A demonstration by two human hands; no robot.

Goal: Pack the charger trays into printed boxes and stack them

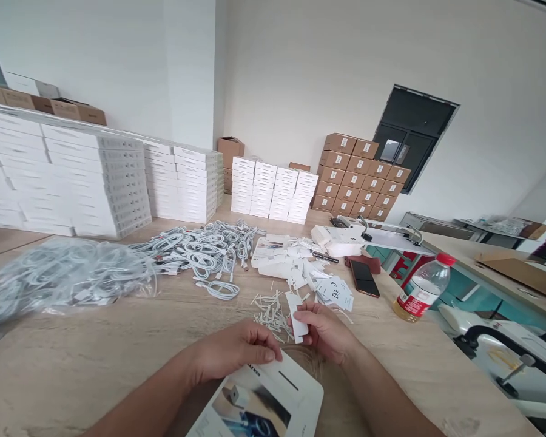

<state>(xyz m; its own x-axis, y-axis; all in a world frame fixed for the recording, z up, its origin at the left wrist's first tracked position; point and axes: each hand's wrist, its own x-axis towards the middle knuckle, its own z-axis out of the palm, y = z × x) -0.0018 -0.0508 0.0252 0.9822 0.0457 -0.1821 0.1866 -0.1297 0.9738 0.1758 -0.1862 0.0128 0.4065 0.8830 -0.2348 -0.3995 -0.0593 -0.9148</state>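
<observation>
My left hand (243,350) grips the upper edge of a white printed box (300,382), thumb on its face. A dark slot runs near the box's top, and a picture is printed below; its lower end is cut off by the frame. Just right of the box's top, my right hand (325,331) pinches a small white card piece (295,315) with notched edges. The two hands are close together but apart. Short pale strips (272,312) lie scattered on the table behind them. Printed white cards (334,292) lie fanned out beyond my right hand.
Coiled white cables (209,252) lie mid-table, with a plastic bag of cables (68,273) at left. White box stacks (122,182) stand behind. A phone (364,278) and a bottle (422,288) are at right. Brown cartons (352,179) are piled at the back.
</observation>
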